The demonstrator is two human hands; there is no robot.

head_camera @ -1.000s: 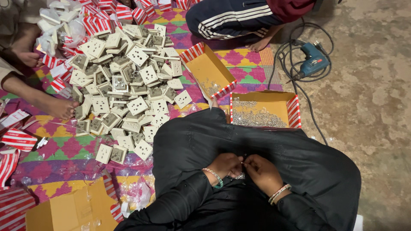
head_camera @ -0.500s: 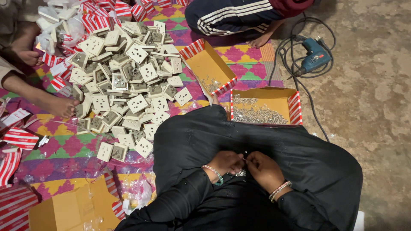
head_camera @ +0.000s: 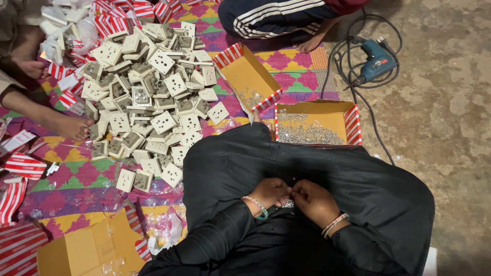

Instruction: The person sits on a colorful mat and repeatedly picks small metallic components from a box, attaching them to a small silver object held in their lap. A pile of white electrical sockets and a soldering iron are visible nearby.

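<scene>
The left hand and the right hand meet over a lap covered in black cloth, at about 6 o'clock in the view. Both hands are curled, fingertips pinched together where they touch. Between them sit a few small shiny metal screws; they are too small to tell which hand grips them, which way they point or how their long axis lies. The left wrist wears a beaded bracelet, the right wrist thin bangles.

Just beyond the knees, at 12 o'clock from the hands, lies an open shallow cardboard box with a yellow inside and red-and-white striped rim, its floor strewn with silvery screws; its long axis runs from 9 to 3 o'clock. Touching its corner at 10 o'clock is a second open box of the same kind, tilted so that its long axis runs from 10 to 4 o'clock, with only a few screws in it.

At 10 o'clock from the hands spreads a heap of square cream plastic socket plates on a mat of pink, green and yellow diamonds. Red-and-white striped flat packages lie at 9 o'clock along the left edge and at 11 o'clock. A plain brown cardboard box sits at 8 o'clock. A blue electric drill with a black cord lies on the bare floor at 1 o'clock. Other people's bare feet show at 9 and 12 o'clock.
</scene>
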